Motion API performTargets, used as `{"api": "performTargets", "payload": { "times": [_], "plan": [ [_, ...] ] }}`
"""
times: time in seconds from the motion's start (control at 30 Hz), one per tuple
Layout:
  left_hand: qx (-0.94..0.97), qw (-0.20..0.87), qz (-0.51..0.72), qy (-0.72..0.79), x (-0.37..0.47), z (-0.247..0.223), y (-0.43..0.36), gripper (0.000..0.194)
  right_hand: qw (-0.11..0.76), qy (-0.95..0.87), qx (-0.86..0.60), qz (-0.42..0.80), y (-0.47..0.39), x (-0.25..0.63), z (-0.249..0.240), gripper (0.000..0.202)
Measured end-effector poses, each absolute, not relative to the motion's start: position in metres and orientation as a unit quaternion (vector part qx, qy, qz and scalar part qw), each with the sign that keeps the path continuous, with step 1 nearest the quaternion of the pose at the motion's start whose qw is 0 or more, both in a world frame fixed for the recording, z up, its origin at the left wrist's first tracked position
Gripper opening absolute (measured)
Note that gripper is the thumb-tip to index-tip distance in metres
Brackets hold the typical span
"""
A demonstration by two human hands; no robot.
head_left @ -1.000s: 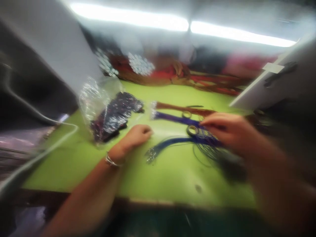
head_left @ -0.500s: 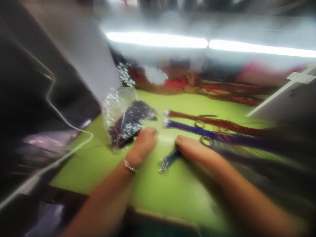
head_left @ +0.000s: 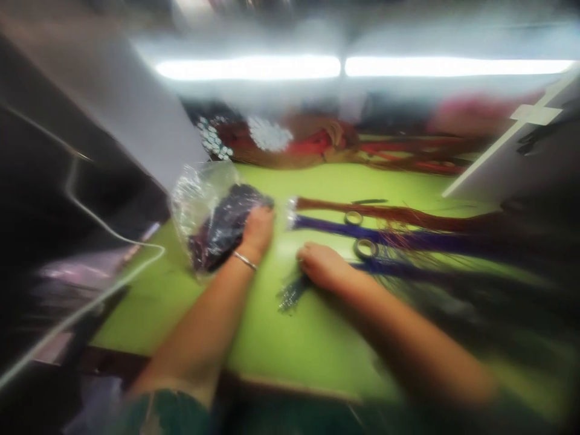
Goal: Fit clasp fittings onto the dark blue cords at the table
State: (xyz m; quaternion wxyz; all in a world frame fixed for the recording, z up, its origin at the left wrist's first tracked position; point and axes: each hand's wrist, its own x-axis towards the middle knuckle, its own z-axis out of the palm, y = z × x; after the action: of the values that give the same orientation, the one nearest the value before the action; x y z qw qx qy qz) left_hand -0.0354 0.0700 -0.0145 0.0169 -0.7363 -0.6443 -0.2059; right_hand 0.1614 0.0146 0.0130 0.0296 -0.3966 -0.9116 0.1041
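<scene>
My left hand (head_left: 259, 231), with a bracelet at the wrist, is at the right side of a clear plastic bag (head_left: 185, 190) of small dark pieces (head_left: 235, 208). Its fingers are blurred and partly hidden against the dark pieces, so their grip cannot be made out. Closed over a bundle of dark wires (head_left: 299, 284), my right hand (head_left: 322, 263) rests low above the green table (head_left: 272, 338). Shiny metal ends (head_left: 288, 298) of that bundle stick out to the left of the hand.
Brown wires (head_left: 326, 206) and blue wires (head_left: 319, 225) lie beyond my right hand, with two tape rolls (head_left: 353, 218) on or beside them. Red-brown bundles (head_left: 312, 145) line the back. Panels (head_left: 136, 115) stand at both sides, and a white cable (head_left: 113, 225) hangs on the left.
My left hand has moved forward, up against the dark pieces at the bag. The right hand stays on the dark wires. The whole view has shifted slightly.
</scene>
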Motion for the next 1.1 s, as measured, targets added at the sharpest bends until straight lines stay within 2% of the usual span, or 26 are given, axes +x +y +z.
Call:
{"api": "performTargets", "payload": {
  "times": [0.1, 0.33, 0.4, 0.53, 0.6, 0.7, 0.8, 0.9, 1.1],
  "plan": [
    [-0.722, 0.027, -0.199, -0.662, -0.033, -0.012, 0.069, 0.033, 0.01, -0.914, -0.397, 0.08, 0.014, 0.159, 0.013, 0.02],
    [-0.691, -0.006, -0.202, -0.694, -0.035, -0.007, 0.062, 0.027, 0.031, -0.872, -0.484, 0.071, 0.013, 0.159, 0.015, 0.025],
    [-0.695, -0.018, -0.213, -0.686, -0.038, -0.004, 0.059, 0.023, 0.063, -0.867, -0.484, 0.098, 0.013, 0.161, 0.015, 0.026],
    [-0.697, -0.045, -0.252, -0.67, -0.042, 0.006, 0.044, 0.02, 0.184, -0.839, -0.477, 0.184, 0.014, 0.166, 0.018, 0.019],
    [-0.659, -0.132, -0.332, -0.662, -0.041, 0.012, 0.032, 0.019, 0.233, -0.825, -0.473, 0.203, 0.015, 0.168, 0.021, 0.017],
    [-0.513, -0.383, -0.477, -0.602, -0.034, 0.017, 0.012, 0.031, 0.295, -0.798, -0.476, 0.223, 0.016, 0.169, 0.025, 0.016],
    [-0.354, -0.585, -0.512, -0.52, -0.023, 0.014, -0.004, 0.037, 0.315, -0.771, -0.49, 0.259, 0.015, 0.169, 0.026, 0.017],
    [-0.283, -0.671, -0.506, -0.463, -0.015, 0.007, -0.009, 0.032, 0.306, -0.759, -0.5, 0.282, 0.016, 0.17, 0.023, 0.018],
    [-0.273, -0.711, -0.486, -0.429, -0.012, 0.001, -0.007, 0.033, 0.298, -0.762, -0.516, 0.254, 0.015, 0.171, 0.018, 0.018]
  ]
}}
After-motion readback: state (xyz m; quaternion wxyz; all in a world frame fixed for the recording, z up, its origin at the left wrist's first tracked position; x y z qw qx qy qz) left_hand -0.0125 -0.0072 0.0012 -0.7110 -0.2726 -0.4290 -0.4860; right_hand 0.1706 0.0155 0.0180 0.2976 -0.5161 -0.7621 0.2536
